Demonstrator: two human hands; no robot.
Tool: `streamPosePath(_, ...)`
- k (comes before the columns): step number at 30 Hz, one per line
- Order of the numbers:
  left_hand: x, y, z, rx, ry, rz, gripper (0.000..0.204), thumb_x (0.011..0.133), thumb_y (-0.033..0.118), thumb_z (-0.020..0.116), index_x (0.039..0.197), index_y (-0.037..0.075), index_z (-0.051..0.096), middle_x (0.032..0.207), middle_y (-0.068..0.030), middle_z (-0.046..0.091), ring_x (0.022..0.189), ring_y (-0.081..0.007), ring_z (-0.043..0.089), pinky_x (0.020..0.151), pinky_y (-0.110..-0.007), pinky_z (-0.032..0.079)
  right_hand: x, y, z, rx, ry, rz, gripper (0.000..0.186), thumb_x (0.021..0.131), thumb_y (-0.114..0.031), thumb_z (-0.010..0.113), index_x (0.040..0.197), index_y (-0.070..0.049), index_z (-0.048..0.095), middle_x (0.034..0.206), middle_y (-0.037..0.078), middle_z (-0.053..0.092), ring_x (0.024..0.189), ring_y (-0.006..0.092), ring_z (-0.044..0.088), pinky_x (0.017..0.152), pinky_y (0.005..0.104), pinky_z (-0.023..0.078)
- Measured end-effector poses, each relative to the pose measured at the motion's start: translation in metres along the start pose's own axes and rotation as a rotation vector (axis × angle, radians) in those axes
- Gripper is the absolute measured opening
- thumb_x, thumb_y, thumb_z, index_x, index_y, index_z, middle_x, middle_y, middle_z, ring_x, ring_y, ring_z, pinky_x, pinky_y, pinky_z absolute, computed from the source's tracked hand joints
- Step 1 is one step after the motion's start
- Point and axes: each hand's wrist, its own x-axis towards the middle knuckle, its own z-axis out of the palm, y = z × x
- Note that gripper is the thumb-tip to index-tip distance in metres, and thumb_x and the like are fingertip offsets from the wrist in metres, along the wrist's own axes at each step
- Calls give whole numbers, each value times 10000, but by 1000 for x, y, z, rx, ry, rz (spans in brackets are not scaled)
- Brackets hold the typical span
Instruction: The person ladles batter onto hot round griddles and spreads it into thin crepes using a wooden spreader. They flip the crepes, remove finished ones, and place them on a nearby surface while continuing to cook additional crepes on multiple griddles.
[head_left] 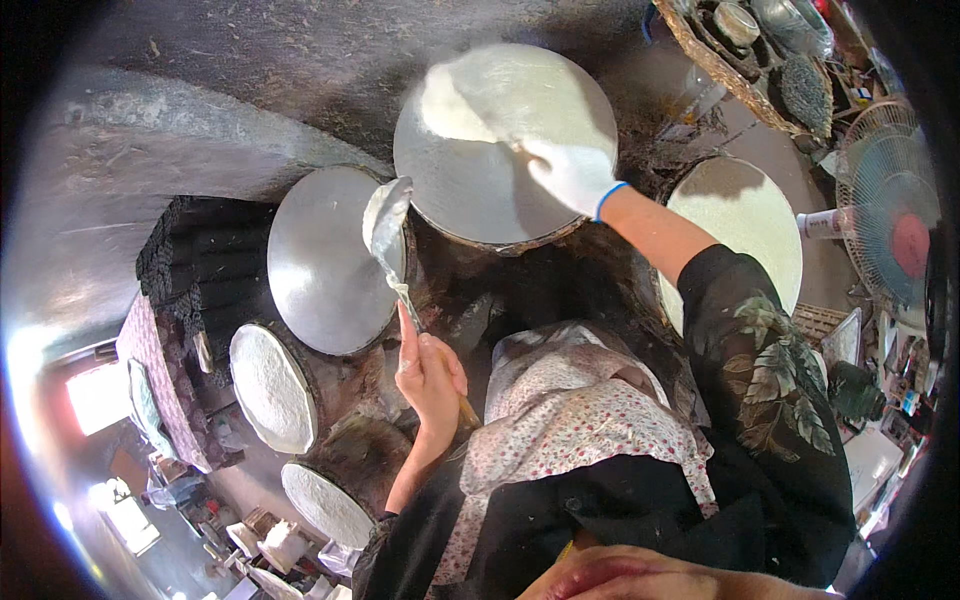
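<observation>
My left hand [430,378] is closed around the handle of a ladle [385,225], its index finger stretched along it. Pale wet batter coats the ladle's bowl, raised between two round griddles. My right hand [575,178], in a white glove with a blue cuff, is above the far middle griddle [465,205]. Its fingers are closed at the edge of a layer of pale batter [560,95] that covers the far part of that plate. A thicker streak lies at the layer's left. What the gloved fingers grip is blurred and too small to name.
The left griddle [335,265] is bare grey metal. Pale layers cover the right griddle [740,225], beneath my right forearm, and two more griddles [270,390] at lower left. A fan [890,215] stands at right. Bowls [738,25] sit on a rough ledge at upper right.
</observation>
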Motion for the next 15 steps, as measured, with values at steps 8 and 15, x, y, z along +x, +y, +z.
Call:
streamPosePath(8,-7,-6,-2,32,21,42,561,1108,3,388,1661,73,325,635,4,513,456,-49,440,421,-221,392,-1,17,1,-13,94,60,401,1072,-380,488,1424,-263,640,917,120,767,723,286,735,659,408,588)
streamPosePath(15,-16,-13,-3,22,18,-77,540,1153,104,378,1682,108,270,639,-8,487,439,-69,420,394,-246,387,-1,4,0,12,-215,-65,335,1053,-382,530,1360,-350,660,1036,94,774,815,297,745,706,387,595)
